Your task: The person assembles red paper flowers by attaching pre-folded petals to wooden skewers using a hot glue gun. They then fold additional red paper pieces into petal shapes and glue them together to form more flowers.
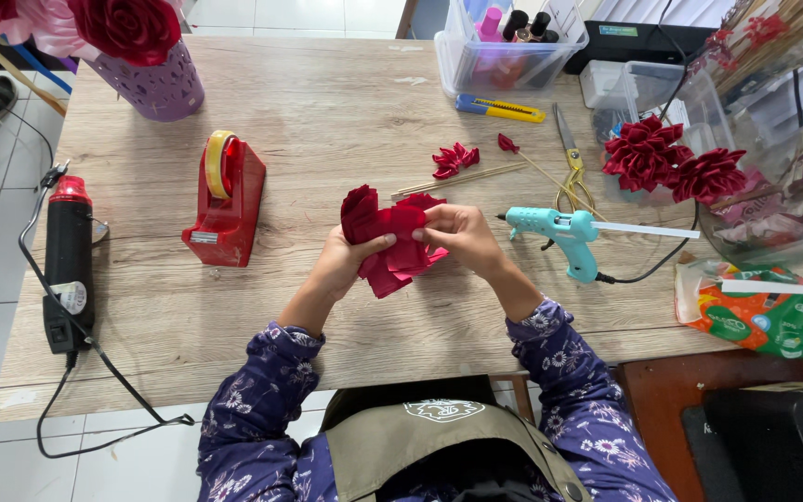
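Both hands closed on red fabric petals [392, 244] held just above the wooden table [327, 121]: left hand [344, 260] pinches lower edge, right hand [457, 232] grips top. Looks soft, light, floppy, prob slippery satin; best pinched at folded edges w/ fingertips

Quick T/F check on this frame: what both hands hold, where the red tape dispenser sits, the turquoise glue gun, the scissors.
1. Both hands, left hand and right hand, grip the folded dark red ribbon piece. True.
2. The red tape dispenser lies right of the hands. False: it sits to their left.
3. The turquoise glue gun is held. False: it rests on the wooden table.
4. The yellow-handled scissors lie beyond the glue gun. True.
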